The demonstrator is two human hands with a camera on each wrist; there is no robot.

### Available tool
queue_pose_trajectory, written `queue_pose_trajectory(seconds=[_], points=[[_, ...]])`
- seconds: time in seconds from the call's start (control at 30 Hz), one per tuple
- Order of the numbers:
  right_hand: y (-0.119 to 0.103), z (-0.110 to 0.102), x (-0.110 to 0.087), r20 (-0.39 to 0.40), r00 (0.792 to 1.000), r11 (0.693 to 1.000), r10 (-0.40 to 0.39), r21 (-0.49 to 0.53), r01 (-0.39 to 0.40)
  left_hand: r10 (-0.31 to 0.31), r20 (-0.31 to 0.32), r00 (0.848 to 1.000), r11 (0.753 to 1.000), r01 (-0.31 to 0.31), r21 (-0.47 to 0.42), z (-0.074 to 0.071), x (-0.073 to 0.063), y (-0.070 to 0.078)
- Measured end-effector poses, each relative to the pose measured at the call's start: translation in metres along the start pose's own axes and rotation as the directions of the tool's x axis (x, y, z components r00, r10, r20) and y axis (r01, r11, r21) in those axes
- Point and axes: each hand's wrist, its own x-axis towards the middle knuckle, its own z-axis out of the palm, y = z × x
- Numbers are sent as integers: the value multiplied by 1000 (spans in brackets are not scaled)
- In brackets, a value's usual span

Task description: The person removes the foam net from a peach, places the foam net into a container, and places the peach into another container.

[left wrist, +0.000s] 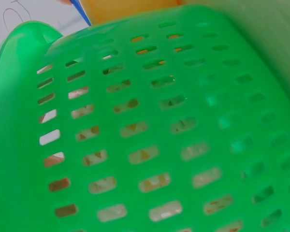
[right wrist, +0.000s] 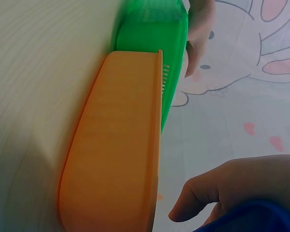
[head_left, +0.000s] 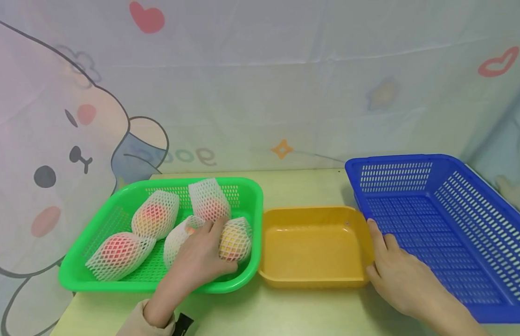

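Several red-and-yellow fruits in white foam nets lie in a green basket [head_left: 159,285] on the left. My left hand [head_left: 201,254] reaches into its right side, thumb and fingers round the left of a netted fruit [head_left: 236,239]. Another netted fruit [head_left: 180,238] is partly hidden under that hand, and one more [head_left: 209,200] lies just beyond its fingertips. In the left wrist view the basket's slotted wall [left wrist: 135,125] hides the hand. My right hand [head_left: 400,275] holds nothing, its fingers extended by the right rim of a yellow tray [head_left: 314,247], beside a blue basket [head_left: 436,233].
On the pale tabletop [head_left: 306,308] the yellow tray stands between the two baskets, close to both. Two more netted fruits [head_left: 156,214] lie at the green basket's left. A printed cloth [head_left: 260,93] hangs right behind the table.
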Motion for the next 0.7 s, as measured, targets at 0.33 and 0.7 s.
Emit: queue_pose_trajectory(seconds=[0.33,0.7], points=[[1,0,0,6,1000,1000,-1,-1,1,-5,-24,1000,1000,5,-12,-1,-2,3],[1,1,0,-6,1000,1000,-3,-7,3,13,-56,998,1000,-13,7,-4,-6,5]])
